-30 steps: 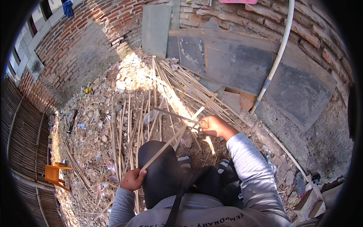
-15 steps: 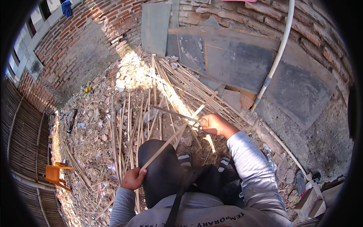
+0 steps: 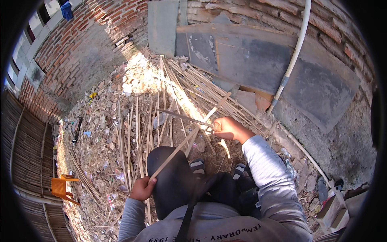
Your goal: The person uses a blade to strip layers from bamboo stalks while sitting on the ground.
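Note:
My left hand (image 3: 143, 188), beside my left knee, is closed round the lower end of a flat bamboo strip (image 3: 173, 154). The strip slants up and to the right, its far part reaching the blade. My right hand (image 3: 229, 128) grips the light brown handle of a long, narrow-bladed knife (image 3: 183, 117); the blade points left. Just left of my right fist, the blade crosses over pale strips. A second strip (image 3: 218, 105) crosses there too; whether it touches the held one I cannot tell.
Long bamboo strips (image 3: 203, 86) lie heaped ahead, and more (image 3: 130, 145) lie to the left on rubble-strewn ground. Dark panels (image 3: 254, 56) lean on the brick wall behind a pale pipe (image 3: 296, 52). An orange plastic chair (image 3: 59, 188) stands far left by a bamboo wall (image 3: 26, 141).
The whole view has shifted slightly. Both hands keep their grips, and the knife stays across the strips with almost no visible movement.

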Motion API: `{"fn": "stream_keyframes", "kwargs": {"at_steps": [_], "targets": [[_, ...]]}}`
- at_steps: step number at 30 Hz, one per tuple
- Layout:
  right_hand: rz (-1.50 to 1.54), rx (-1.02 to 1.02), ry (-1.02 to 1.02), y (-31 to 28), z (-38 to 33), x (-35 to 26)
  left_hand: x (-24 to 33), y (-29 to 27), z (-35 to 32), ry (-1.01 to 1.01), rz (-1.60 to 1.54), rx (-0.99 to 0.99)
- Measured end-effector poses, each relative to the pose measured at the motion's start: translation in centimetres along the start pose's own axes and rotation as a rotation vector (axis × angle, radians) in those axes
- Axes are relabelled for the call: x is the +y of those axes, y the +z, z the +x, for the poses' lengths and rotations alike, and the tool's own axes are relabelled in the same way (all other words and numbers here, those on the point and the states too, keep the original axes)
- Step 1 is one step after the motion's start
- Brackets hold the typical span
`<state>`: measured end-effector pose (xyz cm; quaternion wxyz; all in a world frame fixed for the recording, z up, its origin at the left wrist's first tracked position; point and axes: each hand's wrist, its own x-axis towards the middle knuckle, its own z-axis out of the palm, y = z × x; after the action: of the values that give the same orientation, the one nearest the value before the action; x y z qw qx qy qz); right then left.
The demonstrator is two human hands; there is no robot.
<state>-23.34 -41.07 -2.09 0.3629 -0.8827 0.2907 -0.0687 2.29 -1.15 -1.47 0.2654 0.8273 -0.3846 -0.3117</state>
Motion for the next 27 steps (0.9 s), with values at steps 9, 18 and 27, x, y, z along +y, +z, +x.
{"fn": "stream_keyframes", "kwargs": {"at_steps": [9, 18, 27], "targets": [[0.016, 0.019, 0.006, -0.2, -0.2, -0.6, 0.9, -0.1, -0.3, -0.016, -0.022, -0.011], [0.016, 0.018, -0.002, -0.1, -0.3, -0.7, 1.7, -0.2, -0.5, -0.010, 0.008, 0.008], [-0.174, 0.081, -0.013, -1.3, -0.6, -2.3, 0.7, 0.0, -0.4, 0.038, -0.010, -0.003]]}}
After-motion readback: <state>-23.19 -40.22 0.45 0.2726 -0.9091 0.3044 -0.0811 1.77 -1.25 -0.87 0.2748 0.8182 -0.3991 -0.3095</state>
